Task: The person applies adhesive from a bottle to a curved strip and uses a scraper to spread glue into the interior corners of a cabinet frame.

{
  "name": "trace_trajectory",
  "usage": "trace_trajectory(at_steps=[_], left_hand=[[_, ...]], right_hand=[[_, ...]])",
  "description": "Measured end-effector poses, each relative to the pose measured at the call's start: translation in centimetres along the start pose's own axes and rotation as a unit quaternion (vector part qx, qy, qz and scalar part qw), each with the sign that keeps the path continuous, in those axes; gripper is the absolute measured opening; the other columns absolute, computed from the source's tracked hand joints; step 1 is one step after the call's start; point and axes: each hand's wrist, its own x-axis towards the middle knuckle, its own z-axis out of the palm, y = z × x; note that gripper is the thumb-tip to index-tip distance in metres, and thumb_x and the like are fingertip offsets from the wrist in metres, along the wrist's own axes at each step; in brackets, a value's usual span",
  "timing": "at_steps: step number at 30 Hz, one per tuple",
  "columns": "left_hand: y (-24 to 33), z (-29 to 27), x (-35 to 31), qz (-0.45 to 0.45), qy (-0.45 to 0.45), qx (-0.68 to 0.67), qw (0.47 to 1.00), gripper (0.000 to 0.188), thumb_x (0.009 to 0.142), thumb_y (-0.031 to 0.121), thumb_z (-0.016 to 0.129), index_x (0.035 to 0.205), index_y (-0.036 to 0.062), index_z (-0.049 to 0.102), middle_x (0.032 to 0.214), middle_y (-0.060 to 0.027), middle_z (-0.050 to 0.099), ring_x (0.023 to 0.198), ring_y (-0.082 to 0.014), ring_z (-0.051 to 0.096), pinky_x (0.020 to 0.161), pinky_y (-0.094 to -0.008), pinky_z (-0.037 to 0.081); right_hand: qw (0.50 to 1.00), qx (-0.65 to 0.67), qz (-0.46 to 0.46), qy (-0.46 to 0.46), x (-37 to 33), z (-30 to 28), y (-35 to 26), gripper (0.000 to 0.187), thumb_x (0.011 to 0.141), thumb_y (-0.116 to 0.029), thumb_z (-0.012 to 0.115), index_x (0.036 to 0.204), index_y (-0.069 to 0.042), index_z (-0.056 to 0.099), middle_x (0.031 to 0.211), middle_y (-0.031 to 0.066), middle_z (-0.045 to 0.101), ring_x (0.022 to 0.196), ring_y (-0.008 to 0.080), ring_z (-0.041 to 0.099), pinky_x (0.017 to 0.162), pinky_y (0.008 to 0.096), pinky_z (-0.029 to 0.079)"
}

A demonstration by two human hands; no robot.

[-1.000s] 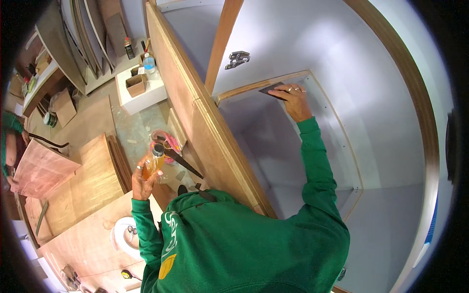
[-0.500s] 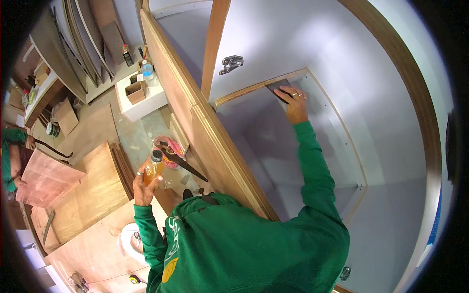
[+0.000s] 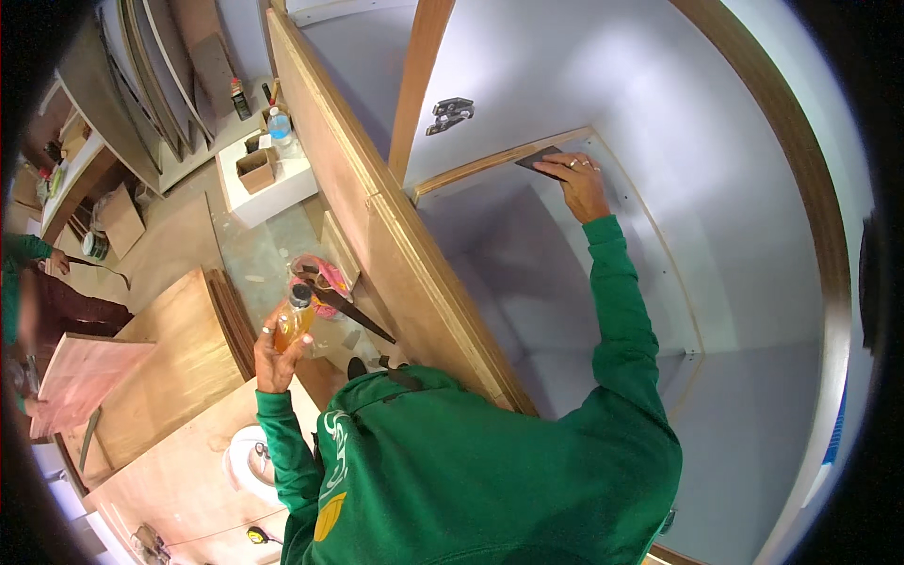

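My left hand point(image 3: 275, 363) is wrapped round a small clear bottle point(image 3: 298, 320) of amber liquid with a black cap, held upright beside the plywood cabinet side. Inside the pale cabinet, my right hand point(image 3: 584, 191) grips a thin dark-grey rectangular piece point(image 3: 537, 161) between thumb and fingers. Whether it is sandpaper or a scraper I cannot tell. The piece lies at the right part of a bare wooden edge strip point(image 3: 476, 174), close to its corner.
A metal hinge point(image 3: 450, 115) sits on the cabinet wall above the strip. A long plywood edge point(image 3: 400, 235) divides my arms. Left of it are a handsaw point(image 3: 353, 311), a white box point(image 3: 268, 201) bearing containers, and plywood sheets point(image 3: 179, 348). A co-worker's hand point(image 3: 59, 261) shows far left.
My right hand has shifted a little to the right with the dark piece, its fingers now more raised. The left hand stays with the bottle. The co-worker's plywood piece has moved lower.
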Motion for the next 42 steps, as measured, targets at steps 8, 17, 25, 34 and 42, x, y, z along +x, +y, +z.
trace_trajectory(at_steps=[8, 17, 25, 34, 42], left_hand=[[-1.8, -0.7, -0.6, -0.015, -0.006, 0.016, 1.000, 0.066, 0.084, 0.003, 0.078, 0.143, 0.0032, 0.048, 0.135, -0.0088, 0.058, 0.121, -0.0201, 0.056, 0.106, -0.0354, 0.044], [-1.8, -1.1, -0.7, -0.012, 0.014, 0.023, 1.000, 0.068, 0.084, 0.009, 0.080, 0.144, 0.0042, 0.048, 0.135, -0.0079, 0.058, 0.121, -0.0201, 0.056, 0.104, -0.0350, 0.045], [-1.8, -0.8, -0.2, -0.019, -0.018, 0.018, 0.999, 0.070, 0.084, 0.008, 0.080, 0.145, 0.0027, 0.047, 0.136, -0.0090, 0.057, 0.122, -0.0198, 0.056, 0.105, -0.0348, 0.045], [-1.5, -0.6, -0.2, -0.002, -0.006, 0.015, 1.000, 0.070, 0.084, 0.005, 0.079, 0.146, 0.0028, 0.046, 0.137, -0.0095, 0.057, 0.122, -0.0201, 0.056, 0.105, -0.0352, 0.045], [0.4, 0.1, 0.7, -0.037, -0.030, -0.006, 0.999, 0.066, 0.082, 0.009, 0.080, 0.141, 0.0055, 0.051, 0.132, -0.0057, 0.059, 0.118, -0.0185, 0.056, 0.104, -0.0344, 0.044]], right_hand=[[0.999, 0.011, 0.013, 0.033, 1.1, 1.9, -0.3, 0.046, 0.087, 0.003, 0.048, 0.117, -0.022, 0.074, 0.121, 0.0025, 0.068, 0.115, 0.0269, 0.058, 0.101, 0.0438, 0.041], [0.999, 0.006, -0.004, -0.051, 0.4, -0.6, 1.2, 0.048, 0.085, 0.003, 0.053, 0.117, -0.027, 0.074, 0.121, -0.0008, 0.068, 0.114, 0.0264, 0.059, 0.102, 0.0455, 0.042], [0.994, -0.001, 0.054, 0.099, -0.8, 4.5, 3.6, 0.045, 0.088, 0.000, 0.053, 0.117, -0.027, 0.074, 0.121, -0.0010, 0.069, 0.115, 0.0253, 0.060, 0.101, 0.0454, 0.043], [0.997, -0.032, 0.049, 0.044, -2.3, 2.8, 4.5, 0.046, 0.089, 0.000, 0.051, 0.121, -0.027, 0.072, 0.126, 0.0001, 0.066, 0.121, 0.0250, 0.058, 0.107, 0.0488, 0.039], [0.998, -0.005, 0.046, 0.052, -0.1, 2.6, 3.6, 0.044, 0.090, 0.000, 0.050, 0.119, -0.024, 0.072, 0.122, 0.0009, 0.068, 0.120, 0.0255, 0.058, 0.110, 0.0482, 0.037]])
